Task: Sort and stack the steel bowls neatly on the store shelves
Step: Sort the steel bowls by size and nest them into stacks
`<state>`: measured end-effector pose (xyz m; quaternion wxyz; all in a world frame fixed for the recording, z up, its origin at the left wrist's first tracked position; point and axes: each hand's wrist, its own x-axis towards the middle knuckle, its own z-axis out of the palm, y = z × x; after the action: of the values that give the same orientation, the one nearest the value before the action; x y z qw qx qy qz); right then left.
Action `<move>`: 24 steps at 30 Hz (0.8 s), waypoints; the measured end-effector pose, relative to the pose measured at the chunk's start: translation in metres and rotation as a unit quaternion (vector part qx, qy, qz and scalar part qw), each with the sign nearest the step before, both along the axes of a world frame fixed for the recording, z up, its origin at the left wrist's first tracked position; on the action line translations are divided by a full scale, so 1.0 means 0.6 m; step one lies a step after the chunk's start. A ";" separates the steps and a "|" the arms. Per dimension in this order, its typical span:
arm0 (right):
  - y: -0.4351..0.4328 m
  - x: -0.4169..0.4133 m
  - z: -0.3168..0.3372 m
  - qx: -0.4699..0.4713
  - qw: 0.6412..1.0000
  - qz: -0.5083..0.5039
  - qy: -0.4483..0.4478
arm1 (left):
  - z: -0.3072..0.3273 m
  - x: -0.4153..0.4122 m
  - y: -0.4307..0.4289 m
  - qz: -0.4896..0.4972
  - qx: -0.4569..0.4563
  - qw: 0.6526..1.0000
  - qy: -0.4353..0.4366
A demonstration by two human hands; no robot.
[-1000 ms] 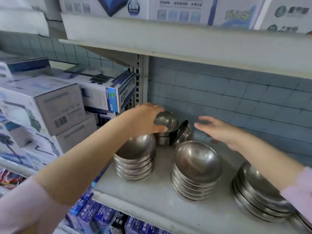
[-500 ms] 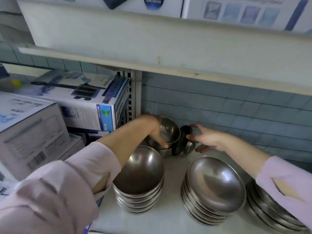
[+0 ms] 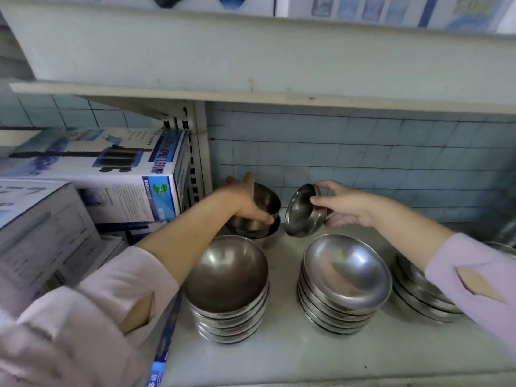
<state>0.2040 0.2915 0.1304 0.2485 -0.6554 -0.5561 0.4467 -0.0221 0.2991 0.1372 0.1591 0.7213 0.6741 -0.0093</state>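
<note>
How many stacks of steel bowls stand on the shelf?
4: back small stack, front left stack, front middle stack, right stack partly hidden by a sleeve; more may be hidden.

At the left of the frame a white and blue product box (image 3: 122, 174) with a pump picture lies on its side beside the slotted shelf upright (image 3: 192, 157). A plain grey-white carton (image 3: 42, 227) sits in front of it, lower left. Pale blue wall tiles (image 3: 363, 163) fill the centre right. Along the top edge stands a row of printed boxes (image 3: 363, 8).

Silver steel bowls (image 3: 346, 270); pale blue tiled wall (image 3: 363, 157); pink sleeves (image 3: 474, 277).
</note>
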 end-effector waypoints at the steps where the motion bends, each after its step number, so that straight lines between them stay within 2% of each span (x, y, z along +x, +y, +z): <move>1: -0.010 0.012 0.008 0.010 1.000 -0.018 0.015 | 0.004 -0.001 -0.007 0.008 0.019 0.999 -0.037; 4: -0.053 0.051 0.031 0.047 0.993 -0.072 0.076 | 0.021 -0.005 -0.030 0.013 0.065 0.987 -0.145; 6: -0.088 0.078 0.048 0.071 0.985 -0.106 0.118 | 0.035 -0.006 -0.050 0.003 0.084 0.979 -0.185; 10: -0.162 0.142 0.076 0.101 0.968 -0.163 0.163 | 0.067 0.007 -0.098 -0.021 0.106 0.981 -0.162; 15: -0.249 0.225 0.086 0.105 0.959 -0.200 0.172 | 0.096 0.069 -0.152 -0.035 0.151 0.979 -0.132; 20: -0.317 0.310 0.094 0.114 0.944 -0.226 0.210 | 0.106 0.165 -0.189 -0.015 0.178 0.971 -0.161; 24: -0.343 0.360 0.078 0.103 0.945 -0.210 0.229 | 0.108 0.248 -0.220 0.004 0.190 0.961 -0.200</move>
<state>0.4199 0.0859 0.1769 0.5235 -0.6079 -0.3769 0.4630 0.1265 0.1674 0.2021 0.1504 0.7224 0.6211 0.2643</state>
